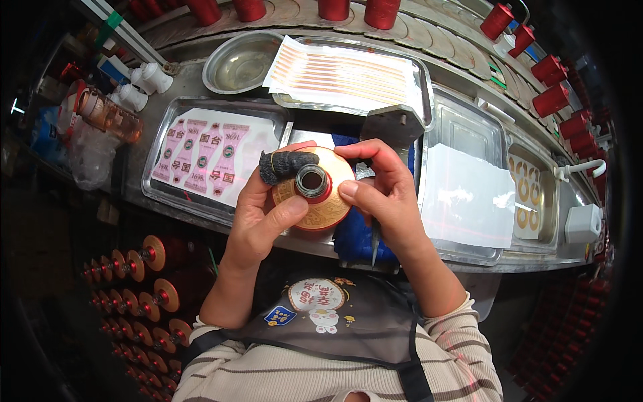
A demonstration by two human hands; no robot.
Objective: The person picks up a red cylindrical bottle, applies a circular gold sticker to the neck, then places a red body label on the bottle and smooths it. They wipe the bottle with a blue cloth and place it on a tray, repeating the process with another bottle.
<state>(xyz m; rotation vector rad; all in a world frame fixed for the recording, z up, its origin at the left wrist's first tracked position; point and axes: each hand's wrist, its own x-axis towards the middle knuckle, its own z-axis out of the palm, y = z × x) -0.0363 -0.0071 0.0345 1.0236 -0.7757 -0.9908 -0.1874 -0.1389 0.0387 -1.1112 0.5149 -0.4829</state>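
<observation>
A red bottle with an uncapped glass mouth [312,181] is held in front of me, its mouth pointing up toward my head. A gold patterned ring-shaped label [320,215] covers its shoulder around the neck. My left hand [260,206] is wrapped round the bottle's left side, thumb on the gold ring; a dark cloth sleeve [291,165] covers one of its fingers. On the other side my right hand [387,194] pinches the ring's edge between thumb and fingers. Below that hand a thin pointed metal tool [376,242] shows; whether the hand holds it I cannot tell.
A tray of pink printed labels [204,157] lies left, a metal bowl [241,63] and a tray of gold strips [348,70] behind. At right are a white sheet [465,194] and gold rings [527,191]. Red bottles [335,9] line the conveyor [415,37]; more bottles [161,295] are stacked lower left.
</observation>
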